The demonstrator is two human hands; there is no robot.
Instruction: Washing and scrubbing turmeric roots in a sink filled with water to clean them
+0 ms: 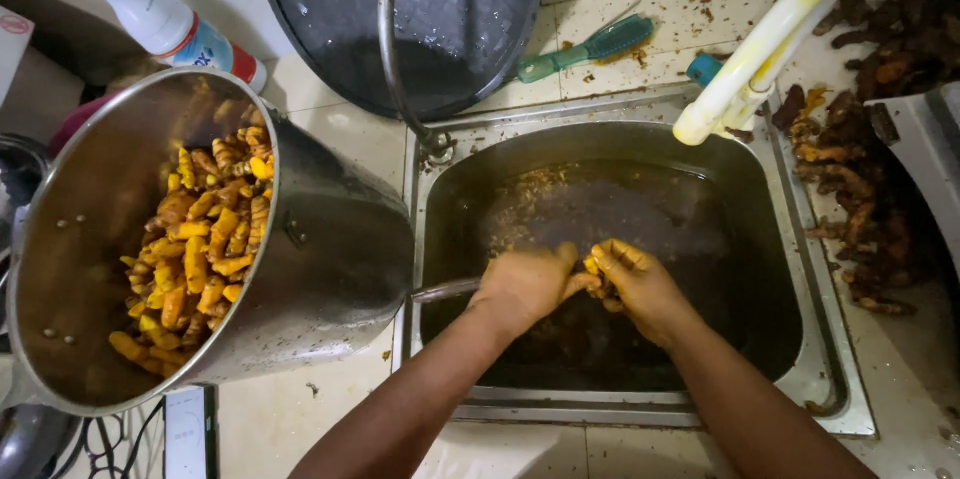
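Both my hands are over a steel sink [790,239] filled with murky brown water. My left hand [525,284] and my right hand [640,284] meet at a small orange turmeric root [582,284], each closed on one end of it. A thin metal handle [445,290] sticks out to the left from under my left hand; what it belongs to is hidden. To the left, a large steel pot [330,259] leans toward the sink, holding a heap of yellow-orange turmeric roots [200,244].
Dark unwashed roots [860,189] lie piled on the counter right of the sink. A curved tap [392,49], a round dark tray [470,9], a green brush [590,47], a white hose [765,44] and a plastic bottle [170,24] stand behind.
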